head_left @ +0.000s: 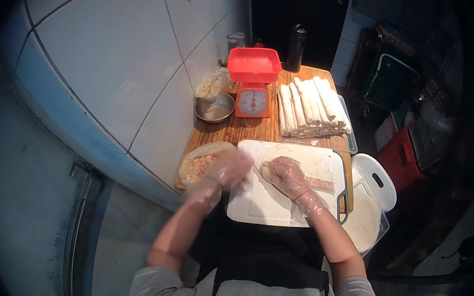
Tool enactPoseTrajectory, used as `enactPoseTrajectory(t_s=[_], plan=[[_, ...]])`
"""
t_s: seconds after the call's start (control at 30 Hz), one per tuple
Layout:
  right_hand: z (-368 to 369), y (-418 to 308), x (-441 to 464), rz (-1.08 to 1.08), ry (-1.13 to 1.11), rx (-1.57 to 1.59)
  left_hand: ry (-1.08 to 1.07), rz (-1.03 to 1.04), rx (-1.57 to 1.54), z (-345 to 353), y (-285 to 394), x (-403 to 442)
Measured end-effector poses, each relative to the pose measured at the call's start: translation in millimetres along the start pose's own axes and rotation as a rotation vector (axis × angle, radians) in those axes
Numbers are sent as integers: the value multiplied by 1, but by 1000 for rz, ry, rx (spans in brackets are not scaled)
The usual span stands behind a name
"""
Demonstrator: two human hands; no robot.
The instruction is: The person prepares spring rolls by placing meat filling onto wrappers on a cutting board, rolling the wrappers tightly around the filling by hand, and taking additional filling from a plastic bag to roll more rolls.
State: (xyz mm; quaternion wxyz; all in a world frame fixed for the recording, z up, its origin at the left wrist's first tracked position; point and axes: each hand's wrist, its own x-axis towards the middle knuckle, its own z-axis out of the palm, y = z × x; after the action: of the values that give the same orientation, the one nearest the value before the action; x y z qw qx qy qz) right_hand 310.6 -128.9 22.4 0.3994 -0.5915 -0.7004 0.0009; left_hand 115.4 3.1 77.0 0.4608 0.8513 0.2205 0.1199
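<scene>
My right hand (284,173), in a clear plastic glove, curls its fingers at the left part of a thin pale spring roll wrapper (309,157). A strip of pinkish filling (319,184) shows along the wrapper's lower edge, to the right of that hand. The wrapper lies on a white cutting board (265,209). My left hand (232,169), gloved as well, is smeared by motion between the board and a plastic bag of pinkish minced filling (197,167). Its fingers cannot be made out.
Behind the board, many pale rolls (311,105) lie stacked. An orange kitchen scale (253,101) with a red tray (254,64) stands beside a metal bowl (215,109). A black bottle (296,49) is at the back. More wrappers (363,215) and a white stool (378,177) are at right.
</scene>
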Motion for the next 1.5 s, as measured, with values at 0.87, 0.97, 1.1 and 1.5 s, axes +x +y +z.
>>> enactPoseTrajectory(t_s=[0.87,0.97,1.1,1.5], plan=[[49,-2,200,-30,-389,-134,466,-91,-42,67,-20,6],[85,12,228,86,-533,-201,520,-146,15,69,-16,6],[77,31,221,43,-434,-25,517,-110,-72,66,-18,4],[-23,57,39,-214,-450,51,544,-59,-267,77,-37,11]])
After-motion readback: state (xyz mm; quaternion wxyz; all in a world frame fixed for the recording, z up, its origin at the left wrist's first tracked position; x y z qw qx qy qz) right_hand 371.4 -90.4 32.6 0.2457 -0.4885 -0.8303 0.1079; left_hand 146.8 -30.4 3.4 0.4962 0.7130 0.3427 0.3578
